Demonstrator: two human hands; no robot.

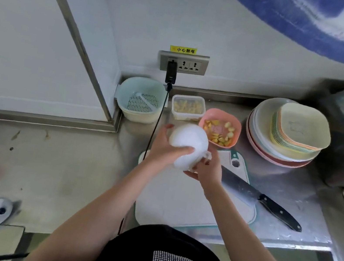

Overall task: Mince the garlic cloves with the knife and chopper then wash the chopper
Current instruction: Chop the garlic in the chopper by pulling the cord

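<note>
Head view: on the steel worktop (283,221) lies a white cutting board (178,205) with the knife (260,197) resting across its right edge. Above the board, both hands hold the white chopper (187,144): left hand (163,149) fingers curled over its top, right hand (206,171) fingers gripping beneath. Behind sits a pink bowl (219,130) of garlic cloves (222,137).

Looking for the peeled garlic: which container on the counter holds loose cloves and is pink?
The pink bowl beside the clear lidless box; the box is transparent, not pink.

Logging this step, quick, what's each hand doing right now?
Left hand: grips the white chopper from the top.
Right hand: holds the chopper's lower end.
</note>
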